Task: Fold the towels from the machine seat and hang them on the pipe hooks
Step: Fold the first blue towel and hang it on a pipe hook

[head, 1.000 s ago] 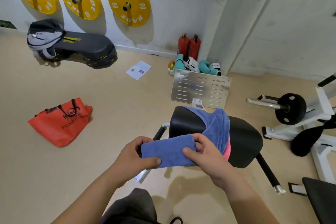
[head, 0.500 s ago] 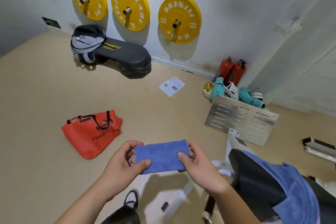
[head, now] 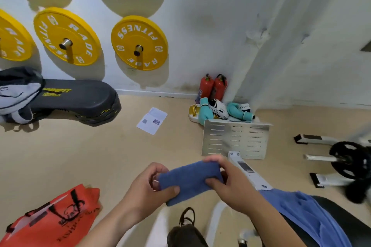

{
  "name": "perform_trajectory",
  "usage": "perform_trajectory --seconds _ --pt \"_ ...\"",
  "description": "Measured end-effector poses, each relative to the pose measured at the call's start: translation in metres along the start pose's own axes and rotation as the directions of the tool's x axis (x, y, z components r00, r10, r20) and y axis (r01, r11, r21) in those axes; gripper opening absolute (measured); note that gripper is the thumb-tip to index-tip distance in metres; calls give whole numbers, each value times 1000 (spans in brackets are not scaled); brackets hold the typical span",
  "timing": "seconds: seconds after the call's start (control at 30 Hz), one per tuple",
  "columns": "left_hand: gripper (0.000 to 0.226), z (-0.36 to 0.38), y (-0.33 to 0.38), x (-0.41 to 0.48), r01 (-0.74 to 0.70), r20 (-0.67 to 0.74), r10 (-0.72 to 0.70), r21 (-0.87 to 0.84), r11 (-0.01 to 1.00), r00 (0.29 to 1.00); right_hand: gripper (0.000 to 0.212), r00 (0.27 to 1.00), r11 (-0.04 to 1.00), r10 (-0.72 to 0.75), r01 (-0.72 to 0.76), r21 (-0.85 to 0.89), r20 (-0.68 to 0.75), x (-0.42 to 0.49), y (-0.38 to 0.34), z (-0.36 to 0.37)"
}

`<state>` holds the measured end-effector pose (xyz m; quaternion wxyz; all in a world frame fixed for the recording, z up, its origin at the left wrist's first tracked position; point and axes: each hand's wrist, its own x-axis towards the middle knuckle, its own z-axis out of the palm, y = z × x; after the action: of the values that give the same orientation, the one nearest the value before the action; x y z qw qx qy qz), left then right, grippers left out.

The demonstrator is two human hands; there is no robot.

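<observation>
A folded blue towel is held in the air in front of the person, over the tan floor. The left hand grips its left end, thumb on the near face and fingers curled behind. The right hand grips its right end, thumb on the near face and fingers wrapped over the top edge. Another blue towel lies draped on the black machine seat at lower right, beside the right forearm. An orange bag lies on the floor at lower left. Yellow weight plates hang on the white wall, above a black step platform. Two red fire extinguishers stand in the corner.
</observation>
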<state>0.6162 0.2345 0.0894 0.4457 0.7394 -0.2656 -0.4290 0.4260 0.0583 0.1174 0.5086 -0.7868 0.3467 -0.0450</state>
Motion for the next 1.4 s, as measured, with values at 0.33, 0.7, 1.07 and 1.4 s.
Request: perform_trajectory --seconds 0.33,0.7,1.07,1.4 --pt "23 49 121 259 -228 111 200 388 893 973 43 946 998 -1 -18 -56 -325 186 28 -170" --pt "65 115 299 534 -699 440 553 546 462 708 47 897 997 70 -70 17 -436 381 10 -384" --pt "53 152 511 746 -746 506 563 301 594 653 38 756 954 210 -20 298 -620 526 -44 -575" --pt "35 153 676 771 -779 338 714 108 617 613 24 801 998 36 0 59 -597 556 -118 -702"
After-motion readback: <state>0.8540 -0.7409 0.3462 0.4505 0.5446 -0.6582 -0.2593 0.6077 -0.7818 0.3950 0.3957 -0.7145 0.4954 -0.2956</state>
